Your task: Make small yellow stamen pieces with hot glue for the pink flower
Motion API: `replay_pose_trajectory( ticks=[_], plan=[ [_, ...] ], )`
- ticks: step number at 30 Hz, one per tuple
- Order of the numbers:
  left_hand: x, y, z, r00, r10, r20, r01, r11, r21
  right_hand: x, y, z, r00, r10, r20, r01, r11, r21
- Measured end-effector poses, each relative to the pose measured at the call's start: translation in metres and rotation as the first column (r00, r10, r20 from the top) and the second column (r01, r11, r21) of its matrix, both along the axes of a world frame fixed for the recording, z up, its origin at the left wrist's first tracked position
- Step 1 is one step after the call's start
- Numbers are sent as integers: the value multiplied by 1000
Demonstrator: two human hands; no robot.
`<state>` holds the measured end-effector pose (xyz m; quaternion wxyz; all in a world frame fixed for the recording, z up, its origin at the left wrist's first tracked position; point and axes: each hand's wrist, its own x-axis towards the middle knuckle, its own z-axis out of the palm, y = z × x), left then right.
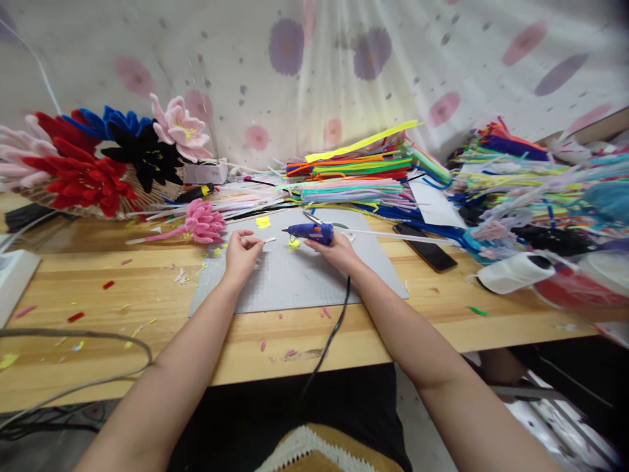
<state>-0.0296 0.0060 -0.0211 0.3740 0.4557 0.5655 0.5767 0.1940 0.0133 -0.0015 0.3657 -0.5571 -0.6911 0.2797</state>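
Note:
My right hand [339, 252] grips a blue hot glue gun [310, 231], its dark nozzle pointing left and a long clear glue stick [393, 235] running out of its back. Between the thumb and fingers of my left hand [243, 254] is a small white piece [270, 240], too small to name surely. A short gap separates its tip from the nozzle. Both hands are above a grey cutting mat [295, 288]. Yellow pieces [263, 222] lie on the mat, and scissors [310, 216] show partly behind the gun. A pink pipe-cleaner flower [201, 221] lies left of my left hand.
Finished fuzzy flowers [88, 177] stand in a basket at the left. Bundles of coloured pipe cleaners [354, 190] line the back and right. A phone [425, 248] and a white roll [515, 272] lie to the right. The gun's black cord [337, 328] hangs over the front edge.

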Motion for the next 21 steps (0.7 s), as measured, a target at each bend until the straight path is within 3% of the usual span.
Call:
replay_pose_trajectory(
  ticks=[2, 6, 11, 16, 21],
  plan=[
    [1, -1, 3, 1000, 10, 19, -10, 1000, -5, 14, 6, 3, 995, -45, -85, 47, 999, 17],
    [2, -2, 7, 998, 19, 56, -18, 1000, -14, 52, 19, 8, 944, -271, -188, 284, 958, 43],
    [3, 0, 4, 996, 53, 76, -54, 998, 11, 90, 31, 0, 901, -433, 23, 434, 900, -42],
    [0, 2, -1, 998, 69, 7, -70, 993, 95, 99, 38, -11, 866, -459, 199, 479, 875, -66],
    [0, 1, 0, 993, 79, -85, -66, 988, 143, 99, 40, -9, 835, -478, 273, 502, 864, -25]
  ],
)
